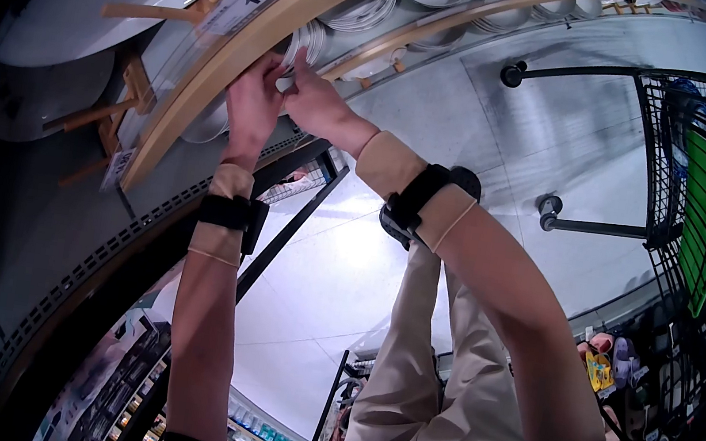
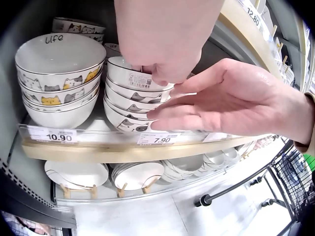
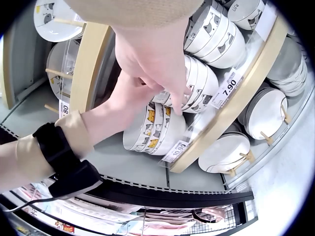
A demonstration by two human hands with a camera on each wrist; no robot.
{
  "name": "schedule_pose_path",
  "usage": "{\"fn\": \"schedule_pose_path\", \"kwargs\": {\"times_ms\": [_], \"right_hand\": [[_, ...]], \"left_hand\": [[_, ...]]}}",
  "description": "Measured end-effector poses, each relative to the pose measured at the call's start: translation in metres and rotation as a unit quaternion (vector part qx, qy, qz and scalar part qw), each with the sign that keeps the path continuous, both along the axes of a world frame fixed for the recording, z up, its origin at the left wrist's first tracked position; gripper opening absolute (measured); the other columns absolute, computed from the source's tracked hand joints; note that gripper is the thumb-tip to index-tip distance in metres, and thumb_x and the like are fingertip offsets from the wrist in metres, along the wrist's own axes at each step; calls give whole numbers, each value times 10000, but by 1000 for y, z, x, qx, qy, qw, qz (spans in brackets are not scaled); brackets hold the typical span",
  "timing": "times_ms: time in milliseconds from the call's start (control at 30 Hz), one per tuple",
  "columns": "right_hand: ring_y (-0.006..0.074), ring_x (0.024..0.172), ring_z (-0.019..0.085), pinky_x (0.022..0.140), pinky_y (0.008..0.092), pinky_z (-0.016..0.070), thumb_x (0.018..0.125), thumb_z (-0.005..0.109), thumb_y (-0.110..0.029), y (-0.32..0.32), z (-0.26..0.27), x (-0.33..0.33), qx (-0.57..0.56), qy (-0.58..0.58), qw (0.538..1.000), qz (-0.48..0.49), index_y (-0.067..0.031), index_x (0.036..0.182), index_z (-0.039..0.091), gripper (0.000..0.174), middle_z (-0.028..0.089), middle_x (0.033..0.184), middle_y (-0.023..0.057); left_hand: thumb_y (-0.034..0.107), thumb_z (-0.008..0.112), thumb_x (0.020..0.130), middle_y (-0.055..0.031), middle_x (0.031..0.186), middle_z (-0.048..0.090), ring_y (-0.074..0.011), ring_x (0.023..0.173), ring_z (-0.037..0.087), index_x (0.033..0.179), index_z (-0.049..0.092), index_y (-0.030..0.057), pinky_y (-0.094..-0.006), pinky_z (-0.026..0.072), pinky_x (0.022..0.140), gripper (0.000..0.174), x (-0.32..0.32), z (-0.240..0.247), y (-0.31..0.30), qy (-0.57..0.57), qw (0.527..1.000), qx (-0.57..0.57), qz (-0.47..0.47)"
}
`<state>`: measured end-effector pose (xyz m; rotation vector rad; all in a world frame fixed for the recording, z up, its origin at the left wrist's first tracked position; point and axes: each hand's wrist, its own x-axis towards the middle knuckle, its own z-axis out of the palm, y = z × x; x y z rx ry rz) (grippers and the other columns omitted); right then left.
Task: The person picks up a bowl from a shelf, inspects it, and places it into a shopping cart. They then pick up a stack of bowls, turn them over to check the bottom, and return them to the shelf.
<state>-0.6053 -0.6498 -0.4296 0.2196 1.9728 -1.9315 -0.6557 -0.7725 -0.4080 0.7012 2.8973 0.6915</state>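
A shop aisle, with a curved wooden-edged shelf [image 2: 123, 152] of crockery at the person's front. Nearest the wrist cameras are the two hands, both raised to one stack.

The left hand [image 2: 162, 39] comes down from above with its fingers [image 2: 156, 74] curled, and pinches the rim of the top bowl [image 2: 129, 74]. The right hand [image 2: 236, 98] is spread, fingers straight and close together, thumb lifted. It lies against the side of the stack of small bowls [image 2: 129, 105] without closing round anything.

That stack, white with a cat pattern, stands on the shelf just behind the 7.90 price tag [image 2: 161, 139]. Its top bowl is nested in the ones beneath.

By my judgement, the step in hand is freeing the top bowl from the stack. The next move would call for a straight lift by the rim while the flat hand steadies the bowls below, since they sit close and could tip or drag along.

Just beside them stands a stack of larger bowls [image 2: 59, 78] above a 10.90 tag [image 2: 58, 136]. On the tier below, plates [image 2: 138, 174] lean upright in wooden stands. Further off, a wire shopping cart [image 1: 698, 177] stands on the pale floor [image 1: 528, 110].
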Motion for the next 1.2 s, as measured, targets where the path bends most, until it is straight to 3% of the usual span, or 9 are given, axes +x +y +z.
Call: {"fn": "schedule_pose_path", "kwargs": {"times_ms": [133,233,400,533,633,800,900,1033,1200], "right_hand": [[408,1112,566,937,384,454,837,466,-150,-7,-5,-4,-74,-8,997,-36,168,1420,-3,812,518,1202,370],[403,1122,561,944,377,450,840,460,-160,-6,-8,-5,-51,6,998,-33,164,1421,-12,816,512,1215,368],[411,1107,565,944,384,455,822,502,-134,-5,-8,-8,-99,18,994,-45,198,1362,171,715,519,1186,381],[450,1023,591,914,430,471,824,549,-139,5,12,-2,29,-39,995,-92,202,1215,324,566,577,1038,391],[496,942,590,848,497,474,897,538,-257,5,-4,-7,83,-32,986,-139,178,1255,326,602,619,916,353],[503,922,589,855,500,466,891,560,-279,15,-6,-20,127,-2,982,-142,162,1143,406,531,615,876,353],[478,909,602,848,492,471,892,563,-291,19,-4,-24,152,9,978,-140,127,1021,519,439,622,840,335],[445,901,619,851,463,500,885,542,-285,22,-15,-27,203,54,976,-59,87,919,633,384,638,922,297],[432,863,626,820,458,516,880,546,-262,17,-27,-29,203,85,971,-90,44,852,671,331,648,874,270]], "left_hand": [[-43,593,815,-123,909,675,-285,864,671,1020,598,39,-324,495,751,221,2,1,-11,-28,999,26,-1],[-54,622,787,-141,882,663,-298,845,659,974,606,14,-362,494,753,200,2,1,-13,-26,999,29,9],[78,636,856,-146,932,673,-290,884,663,1038,616,24,-371,498,786,191,0,3,-5,-14,1000,5,10],[185,620,906,-127,979,687,-285,908,665,1126,608,56,-347,502,797,256,-5,-3,-1,-27,1000,5,12],[183,618,905,-133,979,686,-286,904,665,1114,614,48,-347,504,795,249,-8,-5,-2,-19,1000,-5,8],[166,620,903,-128,952,683,-275,866,662,1083,625,43,-335,504,780,218,-10,-6,-3,-19,1000,8,7],[66,652,854,-151,938,679,-271,833,669,1034,651,3,-356,513,764,190,-12,-12,-7,-15,999,34,14],[147,614,907,-110,931,686,-236,841,664,1055,627,37,-314,504,765,185,-13,-19,-12,-12,998,57,6],[106,614,890,-102,910,692,-239,847,672,1034,628,35,-322,507,754,161,-13,-14,-12,1,999,44,-2]]}}
